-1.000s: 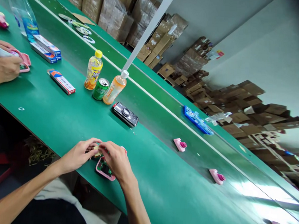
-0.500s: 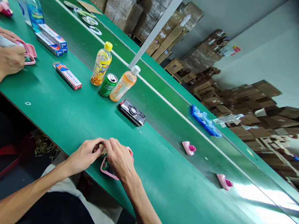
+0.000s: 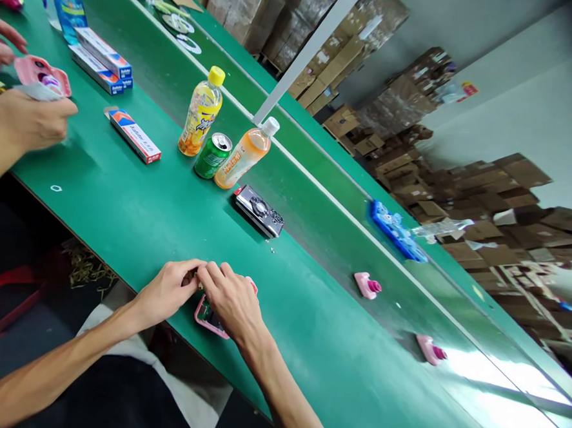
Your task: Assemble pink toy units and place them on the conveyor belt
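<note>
My left hand (image 3: 169, 293) and my right hand (image 3: 232, 303) meet at the table's near edge, fingertips pinched together. Between them is something small and tan, mostly covered by the fingers, so its kind is unclear. Under my right hand lies an opened pink plastic casing (image 3: 217, 330), with green circuit board showing inside its rim. The hand hides most of it, and a bit of pink sticks out beyond the knuckles.
Beyond my hands stand a silver-black device (image 3: 259, 211), an orange bottle (image 3: 243, 156), a green can (image 3: 212, 156) and a yellow-capped bottle (image 3: 199, 115). A narrow box (image 3: 134, 135) lies leftward. A co-worker's hand (image 3: 32, 121) holds a pale sheet by another pink casing (image 3: 40, 73). Pink parts (image 3: 367, 285) sit rightward.
My hands stay together over the casing, fingers drawn slightly closer around the small piece. The co-worker's hands have moved apart, and their pink casing now shows its inside. The view has shifted slightly.
</note>
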Demonstrator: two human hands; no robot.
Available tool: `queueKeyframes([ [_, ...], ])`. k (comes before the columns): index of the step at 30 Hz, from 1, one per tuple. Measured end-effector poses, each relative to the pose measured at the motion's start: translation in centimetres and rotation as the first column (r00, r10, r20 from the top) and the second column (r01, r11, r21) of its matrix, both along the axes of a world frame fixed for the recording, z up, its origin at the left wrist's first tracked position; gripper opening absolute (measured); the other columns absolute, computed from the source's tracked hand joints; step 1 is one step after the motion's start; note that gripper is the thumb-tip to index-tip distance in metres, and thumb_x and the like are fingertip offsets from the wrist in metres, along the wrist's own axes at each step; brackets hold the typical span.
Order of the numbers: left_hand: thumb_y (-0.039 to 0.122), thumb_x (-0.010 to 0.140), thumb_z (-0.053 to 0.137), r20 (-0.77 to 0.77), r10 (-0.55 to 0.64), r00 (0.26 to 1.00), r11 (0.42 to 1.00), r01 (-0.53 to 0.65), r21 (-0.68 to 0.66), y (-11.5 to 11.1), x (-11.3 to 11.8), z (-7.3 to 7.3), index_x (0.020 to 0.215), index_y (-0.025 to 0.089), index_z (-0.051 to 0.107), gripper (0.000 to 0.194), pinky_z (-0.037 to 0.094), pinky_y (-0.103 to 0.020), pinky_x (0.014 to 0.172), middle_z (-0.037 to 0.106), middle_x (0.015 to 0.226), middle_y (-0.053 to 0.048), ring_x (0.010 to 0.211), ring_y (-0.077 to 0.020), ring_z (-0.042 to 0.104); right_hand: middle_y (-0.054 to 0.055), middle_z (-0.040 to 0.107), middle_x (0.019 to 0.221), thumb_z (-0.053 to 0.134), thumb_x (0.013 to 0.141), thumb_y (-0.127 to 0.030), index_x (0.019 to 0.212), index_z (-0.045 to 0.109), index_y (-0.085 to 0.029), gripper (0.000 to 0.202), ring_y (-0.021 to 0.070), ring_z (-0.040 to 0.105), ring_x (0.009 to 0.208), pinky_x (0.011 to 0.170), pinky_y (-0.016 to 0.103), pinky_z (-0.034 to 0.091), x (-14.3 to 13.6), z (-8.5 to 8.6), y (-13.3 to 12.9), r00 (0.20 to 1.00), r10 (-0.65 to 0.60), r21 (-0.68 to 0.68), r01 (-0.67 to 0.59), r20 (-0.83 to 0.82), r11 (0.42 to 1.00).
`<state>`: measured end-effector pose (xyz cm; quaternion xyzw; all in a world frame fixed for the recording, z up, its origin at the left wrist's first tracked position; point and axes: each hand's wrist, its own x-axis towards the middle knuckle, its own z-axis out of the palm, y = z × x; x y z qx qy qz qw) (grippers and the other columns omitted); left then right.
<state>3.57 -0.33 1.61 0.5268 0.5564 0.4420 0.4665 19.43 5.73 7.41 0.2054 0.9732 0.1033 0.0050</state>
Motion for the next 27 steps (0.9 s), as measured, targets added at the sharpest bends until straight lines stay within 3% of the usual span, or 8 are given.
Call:
queueKeyframes([
  [7,0.039,0.090,0.058,0.403,-0.028,0.915,0.984,0.096,-0.148,1.0,-1.4,-0.1,0.127,0.013,0.069,0.046,0.051,-0.028,0.068,0.066,0.071,0.000,0.064,-0.0145,0.059,0.011,0.067,0.110,0.032,0.107,-0.008,0.105,0.061,-0.015,0.030,0.0190,0.058,0.092,0.082,0.032,0.051,1.2,-1.5,-1.0,0.978,-0.012,-0.129,-0.015,-0.210,0.992],
  [15,0.049,0.080,0.073,0.468,0.066,0.881,0.977,0.039,-0.210,1.2,-1.8,1.4,0.103,0.015,0.073,0.041,0.054,-0.029,0.069,0.069,0.078,-0.003,0.067,-0.0145,0.061,0.015,0.069,0.125,0.041,0.103,-0.009,0.120,0.064,-0.015,0.028,0.0247,0.060,0.113,0.093,0.038,0.052,1.4,-2.0,-3.6,0.946,-0.057,-0.062,0.039,-0.319,0.997],
  [17,0.050,0.080,0.075,0.470,0.107,0.876,0.974,0.002,-0.227,1.2,-1.7,1.4,0.104,0.016,0.073,0.042,0.056,-0.030,0.069,0.071,0.082,-0.004,0.067,-0.0146,0.063,0.013,0.070,0.121,0.041,0.103,-0.008,0.115,0.063,-0.017,0.027,0.0226,0.062,0.111,0.093,0.036,0.053,2.0,-2.5,-5.8,0.906,-0.093,-0.168,0.024,-0.414,0.985],
  [19,0.052,0.078,0.077,0.472,0.163,0.867,0.967,-0.046,-0.250,1.2,-1.5,1.4,0.106,0.018,0.072,0.044,0.058,-0.030,0.071,0.074,0.090,-0.005,0.071,-0.0156,0.067,0.009,0.072,0.104,0.035,0.105,-0.010,0.105,0.062,-0.020,0.028,0.0181,0.066,0.095,0.083,0.030,0.056,3.8,-3.5,-9.2,0.820,-0.261,-0.365,0.068,-0.510,0.928],
  [21,0.052,0.076,0.081,0.482,0.224,0.847,0.957,-0.098,-0.272,1.2,-1.3,1.6,0.104,0.018,0.071,0.045,0.060,-0.031,0.077,0.076,0.098,-0.006,0.081,-0.0182,0.071,0.005,0.068,0.085,0.031,0.107,-0.020,0.095,0.059,-0.023,0.030,0.0160,0.065,0.077,0.070,0.026,0.056,7.1,-5.2,-13.7,0.612,-0.570,-0.554,0.246,-0.547,0.796],
  [23,0.049,0.072,0.086,0.496,0.285,0.820,0.946,-0.157,-0.284,1.0,-1.1,1.8,0.100,0.019,0.071,0.044,0.062,-0.029,0.082,0.076,0.101,-0.005,0.090,-0.0190,0.073,0.004,0.067,0.080,0.035,0.107,-0.034,0.090,0.058,-0.025,0.029,0.0181,0.065,0.072,0.067,0.029,0.056,11.8,-6.9,-19.5,0.236,-0.836,-0.652,0.535,-0.496,0.538],
  [25,0.041,0.068,0.091,0.512,0.327,0.794,0.937,-0.202,-0.285,1.0,-1.1,1.9,0.103,0.022,0.071,0.045,0.063,-0.025,0.080,0.077,0.096,-0.001,0.088,-0.0173,0.074,0.008,0.073,0.092,0.045,0.101,-0.050,0.097,0.061,-0.028,0.028,0.0251,0.072,0.081,0.073,0.037,0.060,16.8,-8.2,-26.3,-0.174,-0.902,-0.606,0.787,-0.396,0.114],
  [27,0.034,0.071,0.091,0.514,0.320,0.796,0.939,-0.194,-0.283,1.0,-1.3,1.8,0.109,0.027,0.070,0.044,0.063,-0.022,0.080,0.077,0.093,0.004,0.087,-0.0147,0.075,0.010,0.076,0.094,0.042,0.095,-0.061,0.098,0.063,-0.033,0.036,0.0308,0.076,0.087,0.075,0.041,0.062,20.5,-8.9,-33.4,-0.467,-0.827,-0.448,0.840,-0.312,-0.305],
])
